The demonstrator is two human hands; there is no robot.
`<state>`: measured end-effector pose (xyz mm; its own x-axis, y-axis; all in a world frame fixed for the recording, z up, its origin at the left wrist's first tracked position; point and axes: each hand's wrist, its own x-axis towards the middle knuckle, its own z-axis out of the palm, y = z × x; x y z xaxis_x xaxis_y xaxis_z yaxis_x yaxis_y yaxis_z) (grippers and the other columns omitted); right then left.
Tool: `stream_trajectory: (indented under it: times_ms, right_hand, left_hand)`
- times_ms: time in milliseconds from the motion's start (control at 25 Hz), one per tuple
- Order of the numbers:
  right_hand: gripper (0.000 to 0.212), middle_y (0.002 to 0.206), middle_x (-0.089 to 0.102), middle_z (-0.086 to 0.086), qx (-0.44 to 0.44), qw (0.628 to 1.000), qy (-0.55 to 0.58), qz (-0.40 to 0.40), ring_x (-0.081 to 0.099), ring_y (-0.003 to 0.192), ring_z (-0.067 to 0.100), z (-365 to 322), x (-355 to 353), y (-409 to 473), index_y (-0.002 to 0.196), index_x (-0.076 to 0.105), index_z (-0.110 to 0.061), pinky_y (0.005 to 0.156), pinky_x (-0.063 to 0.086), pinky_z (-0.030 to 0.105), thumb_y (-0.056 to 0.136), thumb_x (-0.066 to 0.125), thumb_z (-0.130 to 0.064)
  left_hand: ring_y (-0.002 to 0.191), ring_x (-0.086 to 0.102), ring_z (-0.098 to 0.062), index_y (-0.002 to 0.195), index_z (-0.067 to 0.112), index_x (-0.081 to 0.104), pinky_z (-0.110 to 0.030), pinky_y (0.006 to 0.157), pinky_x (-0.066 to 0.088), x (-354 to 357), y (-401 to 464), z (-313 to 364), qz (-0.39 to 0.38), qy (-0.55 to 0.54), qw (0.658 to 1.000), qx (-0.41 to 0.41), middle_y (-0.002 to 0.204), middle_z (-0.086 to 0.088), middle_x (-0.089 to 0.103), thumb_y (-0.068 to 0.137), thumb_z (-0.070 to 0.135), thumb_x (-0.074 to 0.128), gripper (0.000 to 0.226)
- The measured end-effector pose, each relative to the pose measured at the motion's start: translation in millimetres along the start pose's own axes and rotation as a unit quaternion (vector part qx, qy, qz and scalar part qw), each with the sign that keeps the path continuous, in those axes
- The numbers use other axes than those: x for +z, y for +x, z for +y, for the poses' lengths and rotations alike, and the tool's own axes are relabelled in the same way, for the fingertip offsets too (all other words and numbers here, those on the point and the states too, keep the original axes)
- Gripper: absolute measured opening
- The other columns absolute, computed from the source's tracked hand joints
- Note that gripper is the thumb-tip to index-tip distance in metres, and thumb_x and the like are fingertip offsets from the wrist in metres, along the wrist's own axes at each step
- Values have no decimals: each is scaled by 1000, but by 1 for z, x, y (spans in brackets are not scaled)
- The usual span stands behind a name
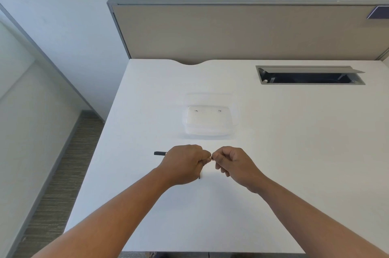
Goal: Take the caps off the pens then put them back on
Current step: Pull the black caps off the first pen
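Note:
Above the white desk (210, 215) my two hands meet knuckle to knuckle. My left hand (185, 164) grips a pen (160, 153) in its curled fingers, and only the pen's black end shows, sticking out to the left. My right hand (231, 164) pinches the pen's right end between thumb and forefinger, right against my left fingertips. The fingers hide that end, so I cannot tell whether it is the cap. A short dark piece (199, 177) shows just below my left hand; I cannot tell what it is.
A clear plastic container (210, 131) stands on the desk just beyond my hands. An open cable slot (309, 75) lies at the back right. A beige partition (231, 32) closes the far edge. The desk's left edge drops to the floor (63, 173).

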<state>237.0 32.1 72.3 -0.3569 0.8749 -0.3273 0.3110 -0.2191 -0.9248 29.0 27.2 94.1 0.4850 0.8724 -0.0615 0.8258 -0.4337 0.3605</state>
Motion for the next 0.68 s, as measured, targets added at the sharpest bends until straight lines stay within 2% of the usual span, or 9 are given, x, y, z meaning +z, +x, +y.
stream_trajectory:
  times_ms: [80,160,240,360,520,680]
  right_hand:
    - [10,74,66,-8,1,1000,25,2,57,64,8,0,-2,1,91,71,-20,59,48,26,94,70,-28]
    - [13,74,67,-5,11,999,44,-7,58,65,9,-1,-5,1,97,73,-19,58,48,24,94,72,-31]
    - [18,74,71,-4,19,999,24,-10,59,64,9,0,-6,2,95,76,-18,58,48,23,98,66,-34]
    - [11,76,74,-6,18,1000,6,-2,62,66,7,3,-10,3,90,76,-21,60,49,21,97,68,-25]
    - [11,77,77,-6,44,997,-53,-37,66,69,3,7,-22,4,93,77,-21,62,51,17,96,67,-19]
    - [9,79,80,-4,84,992,-92,-5,70,68,4,22,-39,8,92,72,-18,62,53,20,97,64,-17]
  left_hand:
    - [70,53,-19,85,22,59,-35,58,47,1,1,-1,1,3,1000,1,69,7,46,102,36,38,30]
    - [69,54,-19,86,22,61,-35,57,47,2,2,-2,2,2,1000,3,69,7,47,102,36,38,31]
    - [68,53,-19,86,22,61,-36,57,47,3,3,-3,2,2,1000,5,69,7,46,102,35,39,30]
    - [66,49,-19,82,21,58,-34,56,44,6,5,-4,0,6,1000,9,67,7,41,102,34,41,29]
    - [67,50,-20,77,25,48,-32,55,39,11,7,-4,-21,23,999,16,66,7,40,102,35,40,28]
    - [66,49,-21,75,17,47,-33,55,40,12,8,-15,-19,23,1000,-3,66,5,42,102,34,39,33]
